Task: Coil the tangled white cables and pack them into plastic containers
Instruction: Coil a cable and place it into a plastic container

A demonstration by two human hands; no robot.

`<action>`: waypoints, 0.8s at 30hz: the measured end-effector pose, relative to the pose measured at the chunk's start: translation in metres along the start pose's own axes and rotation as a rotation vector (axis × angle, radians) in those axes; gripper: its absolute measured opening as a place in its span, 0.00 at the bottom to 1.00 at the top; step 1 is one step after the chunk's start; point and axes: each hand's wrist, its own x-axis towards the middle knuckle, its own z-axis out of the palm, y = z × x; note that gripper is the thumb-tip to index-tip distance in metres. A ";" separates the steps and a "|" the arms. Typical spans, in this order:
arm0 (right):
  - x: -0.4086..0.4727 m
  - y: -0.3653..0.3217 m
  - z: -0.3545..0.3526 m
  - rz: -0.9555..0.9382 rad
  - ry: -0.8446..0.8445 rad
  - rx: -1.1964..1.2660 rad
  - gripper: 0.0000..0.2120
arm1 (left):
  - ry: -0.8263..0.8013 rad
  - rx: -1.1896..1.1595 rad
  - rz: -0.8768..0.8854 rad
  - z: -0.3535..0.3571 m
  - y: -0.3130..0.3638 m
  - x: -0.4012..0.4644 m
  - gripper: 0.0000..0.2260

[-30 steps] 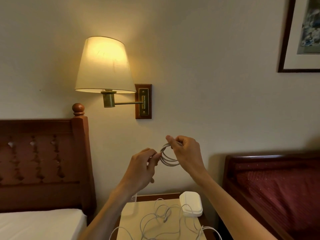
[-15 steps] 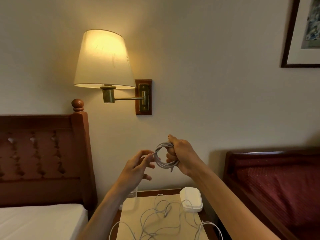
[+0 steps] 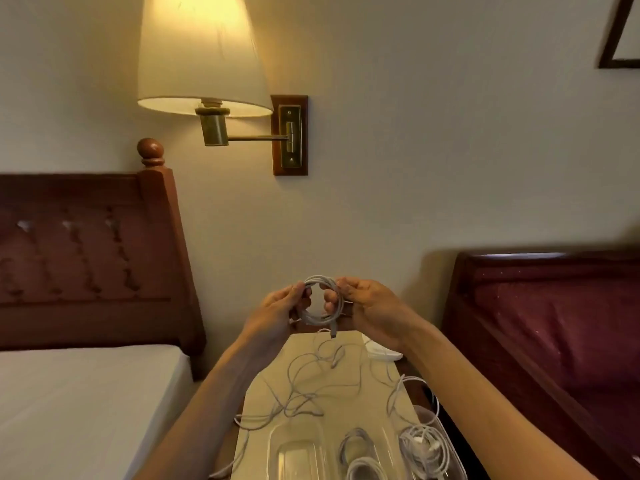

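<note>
White coil (image 3: 322, 299) | both hands now gripping | containers (image 3: 298, 452) newly visible

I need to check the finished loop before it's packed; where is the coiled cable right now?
Head view, centre: the coil is held up between the left hand and right hand, above the tangled cables on the nightstand.

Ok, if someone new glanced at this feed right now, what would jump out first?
Probably the lit wall lamp glowing at upper left. Next, the two hands, left hand and right hand, holding a coiled white cable between them at centre, above a nightstand strewn with loose white cables.
</note>
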 end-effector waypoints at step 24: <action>-0.033 0.293 0.036 -0.046 -0.039 -1.512 0.09 | 0.297 1.002 -0.171 -0.092 -0.253 -0.107 0.16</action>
